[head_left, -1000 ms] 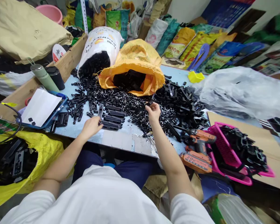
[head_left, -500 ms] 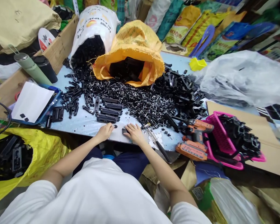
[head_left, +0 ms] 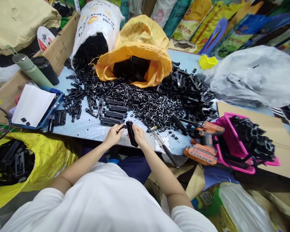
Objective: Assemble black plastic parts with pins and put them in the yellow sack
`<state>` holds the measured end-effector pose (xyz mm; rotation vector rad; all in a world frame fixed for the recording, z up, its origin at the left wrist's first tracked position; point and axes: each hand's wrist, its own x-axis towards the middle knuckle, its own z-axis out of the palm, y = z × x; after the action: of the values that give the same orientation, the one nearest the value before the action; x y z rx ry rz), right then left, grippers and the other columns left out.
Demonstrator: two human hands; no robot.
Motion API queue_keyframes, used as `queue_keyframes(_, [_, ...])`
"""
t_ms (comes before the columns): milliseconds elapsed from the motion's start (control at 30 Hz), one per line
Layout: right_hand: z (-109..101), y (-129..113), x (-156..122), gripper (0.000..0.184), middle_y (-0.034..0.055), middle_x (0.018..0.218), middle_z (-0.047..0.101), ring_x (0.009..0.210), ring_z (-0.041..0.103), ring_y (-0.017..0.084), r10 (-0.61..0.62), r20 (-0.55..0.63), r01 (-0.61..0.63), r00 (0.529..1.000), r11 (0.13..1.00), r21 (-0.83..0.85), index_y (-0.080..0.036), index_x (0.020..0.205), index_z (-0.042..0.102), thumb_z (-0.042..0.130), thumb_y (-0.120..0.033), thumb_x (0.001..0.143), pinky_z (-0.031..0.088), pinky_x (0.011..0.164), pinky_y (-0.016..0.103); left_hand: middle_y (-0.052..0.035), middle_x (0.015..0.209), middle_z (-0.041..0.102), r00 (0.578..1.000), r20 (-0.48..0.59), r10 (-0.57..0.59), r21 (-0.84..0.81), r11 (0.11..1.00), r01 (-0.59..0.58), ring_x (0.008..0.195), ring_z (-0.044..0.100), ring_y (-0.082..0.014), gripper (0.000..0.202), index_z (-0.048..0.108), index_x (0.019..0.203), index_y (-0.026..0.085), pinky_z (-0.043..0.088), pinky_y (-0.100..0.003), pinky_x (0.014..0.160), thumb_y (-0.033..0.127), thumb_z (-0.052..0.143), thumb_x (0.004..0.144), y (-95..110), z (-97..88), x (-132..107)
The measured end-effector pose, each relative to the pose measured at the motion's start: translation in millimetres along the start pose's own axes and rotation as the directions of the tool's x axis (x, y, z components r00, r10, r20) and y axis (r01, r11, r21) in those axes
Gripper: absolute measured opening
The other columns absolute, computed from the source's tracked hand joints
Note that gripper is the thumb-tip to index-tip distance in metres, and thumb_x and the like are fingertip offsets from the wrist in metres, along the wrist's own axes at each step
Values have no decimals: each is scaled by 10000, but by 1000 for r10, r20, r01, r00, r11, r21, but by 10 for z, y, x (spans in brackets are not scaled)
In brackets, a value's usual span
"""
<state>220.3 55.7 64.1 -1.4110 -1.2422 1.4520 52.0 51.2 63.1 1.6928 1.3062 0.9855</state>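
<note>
My right hand (head_left: 139, 134) grips a long black plastic part (head_left: 131, 134), held up and tilted above the table's front edge. Pinched in my left hand (head_left: 113, 134) is a small black plastic piece (head_left: 122, 128), close beside the long part; whether the two touch I cannot tell. Just beyond my hands lies a row of long black plastic parts (head_left: 114, 112). Behind them spreads a heap of small black pieces with metal pins (head_left: 157, 108). A hammer (head_left: 163, 141) rests to the right of my right hand, by several white discs (head_left: 164, 139).
An orange cordless drill (head_left: 204, 141) lies at the right, against a pink basket (head_left: 234, 138) of black parts. An orange sack (head_left: 135, 48) and a white sack (head_left: 99, 19) open onto the heap. At left are a blue tray (head_left: 59, 98), two bottles and a yellow sack (head_left: 55, 161).
My right hand has lifted the long black part off the table and turned it upward. My left hand has moved in towards it with the small black piece.
</note>
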Motion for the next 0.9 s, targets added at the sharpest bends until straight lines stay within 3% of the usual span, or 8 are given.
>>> queue_keyframes(167, [12, -115, -17, 614, -8, 649, 597, 508, 554, 108, -45, -57, 45, 997, 999, 9, -232, 1277, 540, 475, -613, 800, 499, 492, 231, -46, 811, 585, 995, 40, 91, 4, 996, -91, 788, 553, -149, 356, 617, 1179, 151, 451, -272, 754, 329, 493, 897, 71, -61, 13])
queue_keyframes(400, [-27, -34, 0, 565, -3, 778, 605, 545, 549, 87, -107, 21, 107, 994, 994, 3, -245, 1301, 523, 478, -554, 831, 505, 504, 230, -53, 827, 600, 992, 50, 119, 35, 992, -121, 795, 559, -149, 338, 630, 1160, 157, 455, -270, 754, 315, 508, 887, 121, -112, 32])
queue_keyframes(567, [-148, -59, -11, 511, -4, 783, 592, 525, 515, 62, -207, 136, 229, 969, 956, -181, -232, 1292, 534, 484, -492, 856, 491, 524, 213, -58, 824, 592, 986, 50, 158, 88, 983, -162, 785, 559, -152, 326, 638, 1143, 149, 458, -278, 743, 302, 501, 891, 164, -127, 3])
queue_keyframes(800, [-136, -154, -85, 481, 51, 949, 625, 566, 549, 92, -387, 40, 377, 921, 861, -342, -238, 1332, 492, 427, -450, 905, 518, 602, 262, -47, 838, 552, 955, -166, 246, 97, 968, -233, 756, 539, -120, 339, 593, 1204, 169, 463, -247, 716, 290, 446, 923, 260, 25, -58])
queue_keyframes(900, [-135, -203, -103, 487, 66, 937, 630, 667, 592, 132, -471, 100, 465, 877, 775, -428, -222, 1354, 464, 423, -430, 916, 521, 688, 293, -52, 854, 550, 924, -206, 323, 100, 946, -308, 773, 542, -115, 342, 581, 1216, 165, 465, -242, 723, 279, 432, 931, 279, 57, -37])
